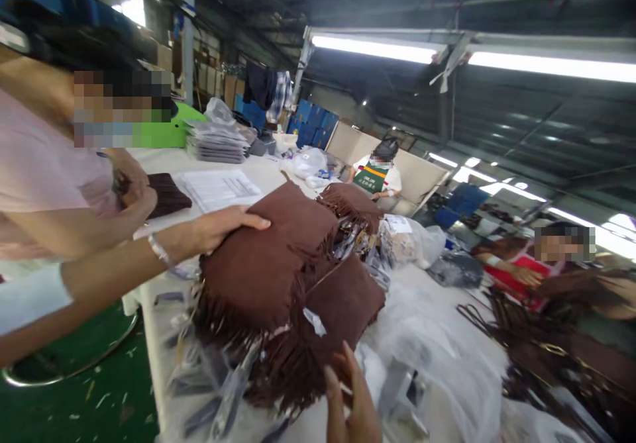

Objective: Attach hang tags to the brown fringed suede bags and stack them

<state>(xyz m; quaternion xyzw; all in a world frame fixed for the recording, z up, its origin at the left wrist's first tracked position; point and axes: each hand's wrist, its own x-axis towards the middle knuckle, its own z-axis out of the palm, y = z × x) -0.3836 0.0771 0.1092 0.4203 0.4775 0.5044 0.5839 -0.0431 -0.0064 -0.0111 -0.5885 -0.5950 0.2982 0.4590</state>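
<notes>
A brown fringed bag (258, 264) is held at its upper left edge by my left hand (226, 226), the thumb lying on top of it. Under and beside it lies another brown fringed piece (348, 297) with a small white tag (315, 322) on it. My right hand (350, 400) is at the bottom centre, fingers raised and apart, just in front of the second piece and holding nothing. A third brown fringed piece (350, 203) rests farther back.
Clear plastic bags (437, 344) cover the white table (154, 357) on the right. Grey packets (216, 142) are stacked at the back left. A person in pink (44, 165) works at left; others stand behind the table and at right, near more brown bags (586, 357).
</notes>
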